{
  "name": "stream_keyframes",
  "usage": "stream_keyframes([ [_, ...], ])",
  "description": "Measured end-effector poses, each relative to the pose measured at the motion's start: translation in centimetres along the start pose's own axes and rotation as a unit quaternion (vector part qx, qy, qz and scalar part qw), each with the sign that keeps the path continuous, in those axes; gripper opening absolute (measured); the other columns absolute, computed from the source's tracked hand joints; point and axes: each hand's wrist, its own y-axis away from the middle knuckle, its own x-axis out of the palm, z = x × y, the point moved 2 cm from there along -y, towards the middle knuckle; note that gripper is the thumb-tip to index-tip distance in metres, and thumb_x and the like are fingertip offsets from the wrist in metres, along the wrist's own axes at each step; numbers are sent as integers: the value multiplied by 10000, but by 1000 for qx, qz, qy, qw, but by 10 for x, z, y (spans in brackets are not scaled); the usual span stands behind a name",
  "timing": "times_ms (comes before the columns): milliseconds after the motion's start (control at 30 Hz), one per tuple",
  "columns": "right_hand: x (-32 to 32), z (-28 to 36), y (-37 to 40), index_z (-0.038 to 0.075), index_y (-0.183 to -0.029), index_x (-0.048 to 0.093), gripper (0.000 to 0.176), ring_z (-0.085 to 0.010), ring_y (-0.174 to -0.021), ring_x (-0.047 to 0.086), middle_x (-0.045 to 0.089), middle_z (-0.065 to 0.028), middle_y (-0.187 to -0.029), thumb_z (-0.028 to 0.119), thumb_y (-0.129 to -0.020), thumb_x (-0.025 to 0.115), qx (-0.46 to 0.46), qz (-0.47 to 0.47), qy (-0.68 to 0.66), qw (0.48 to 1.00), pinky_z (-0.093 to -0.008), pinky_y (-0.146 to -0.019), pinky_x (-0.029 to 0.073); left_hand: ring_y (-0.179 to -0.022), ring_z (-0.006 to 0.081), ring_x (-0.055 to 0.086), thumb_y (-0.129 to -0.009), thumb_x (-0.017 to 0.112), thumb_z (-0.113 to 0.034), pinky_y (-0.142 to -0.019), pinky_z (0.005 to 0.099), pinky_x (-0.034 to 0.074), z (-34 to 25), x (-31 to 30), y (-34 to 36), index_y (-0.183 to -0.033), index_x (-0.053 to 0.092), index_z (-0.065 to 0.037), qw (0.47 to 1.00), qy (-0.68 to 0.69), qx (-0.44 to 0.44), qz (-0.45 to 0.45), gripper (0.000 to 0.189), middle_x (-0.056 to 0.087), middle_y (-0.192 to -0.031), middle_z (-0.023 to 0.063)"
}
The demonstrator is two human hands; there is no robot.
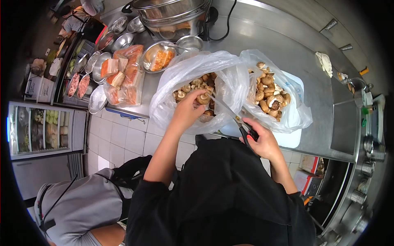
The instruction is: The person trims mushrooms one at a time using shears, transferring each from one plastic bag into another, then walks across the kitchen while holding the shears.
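Note:
Over the left plastic bag (164, 92), my left hand (191, 110) pinches a brown mushroom (203, 98). More mushrooms lie inside that bag, below my fingers. My right hand (262, 139) is closed round the black handles of a pair of scissors (237, 118). The blades point up and left, and their tips reach the held mushroom. To the right, a second plastic bag (301, 112) lies open with mushrooms (269, 92) in it, on a white board (289, 140).
Packed meat (133, 78), a bowl (152, 55) with orange pieces and several metal bowls stand at the left. A large steamer (174, 18) is behind. A co-worker in grey (88, 201) is at the lower left. A cloth (324, 63) lies at the right.

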Motion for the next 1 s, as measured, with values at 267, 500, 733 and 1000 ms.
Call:
stream_keyframes([
  [267, 8, 15, -8, 147, -1358, 582, 554, -344, -849, 682, 704, -165, -997, 204, -819, 695, -85, 4, 159, 984, -433, -778, 546, -939, 247, 670, -811, 721, -71, -844, 355, 546, 3, 3, 13, -1290, 574, -94, 993, -49, 71, -79, 502, 653, -1193, 118],
  [500, 19, 25, -14, 139, -1376, 550, 566, -367, -849, 679, 705, -174, -965, 205, -832, 692, -93, 37, 217, 971, -464, -768, 546, -878, 251, 677, -791, 729, -51, -799, 360, 547, 3, 1, 16, -1271, 581, -60, 994, -66, 44, -75, 501, 659, -1091, 154],
  [733, 34, 4, -21, 141, -1360, 583, 530, -410, -813, 684, 720, -211, -912, 229, -859, 734, -66, 35, 190, 979, -477, -731, 537, -799, 235, 679, -794, 727, -57, -771, 345, 551, 10, 5, 13, -1268, 595, -52, 997, -21, 7, -70, 492, 672, -1018, 153],
  [1000, 20, 10, -18, 157, -1361, 564, 550, -389, -876, 687, 717, -205, -950, 242, -832, 691, -48, 29, 193, 980, -480, -800, 542, -804, 194, 681, -799, 720, -71, -756, 329, 553, 7, -4, 12, -1277, 601, -71, 998, -14, -32, -54, 493, 688, -1022, 122],
])
